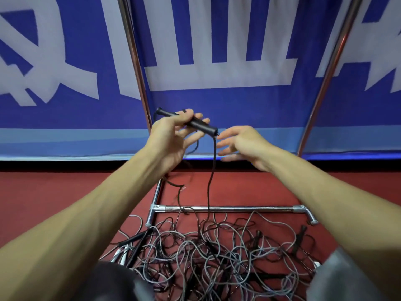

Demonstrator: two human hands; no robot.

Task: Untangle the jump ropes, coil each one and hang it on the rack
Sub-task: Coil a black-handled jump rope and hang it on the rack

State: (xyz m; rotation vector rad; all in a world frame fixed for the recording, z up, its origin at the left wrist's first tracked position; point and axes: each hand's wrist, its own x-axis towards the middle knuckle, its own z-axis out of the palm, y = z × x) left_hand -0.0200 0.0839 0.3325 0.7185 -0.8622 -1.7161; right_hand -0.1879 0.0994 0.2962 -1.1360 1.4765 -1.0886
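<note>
Both hands are raised in front of me, close together but not touching. My left hand [171, 137] pinches a black handle [195, 123] of a jump rope between thumb and fingertips; the handle lies tilted, its far end up and away from my right hand, its near end pointing down towards it. My right hand [240, 144] holds nothing: its fingers are spread wide and straight, the fingertips just beside the lower end of the handle. From that end a black rope [213, 170] hangs down between my two hands and forearms and runs into the tangle of jump ropes [206, 257] on the floor below them. The tangle consists of grey and black cords looped through one another; black handles [135, 237] and white handles [121, 255] lie at its edge under my left forearm. The rack [227, 208], a chrome tube frame, stands beyond the tangle: its base bar lies beneath my hands, and its two uprights [134, 61] rise on either side, one behind my left hand, the other well beyond my right. Behind the rack hangs a blue banner [217, 105] with large white characters. The floor [65, 192] is red. My knees [338, 279] show below my forearms.
</note>
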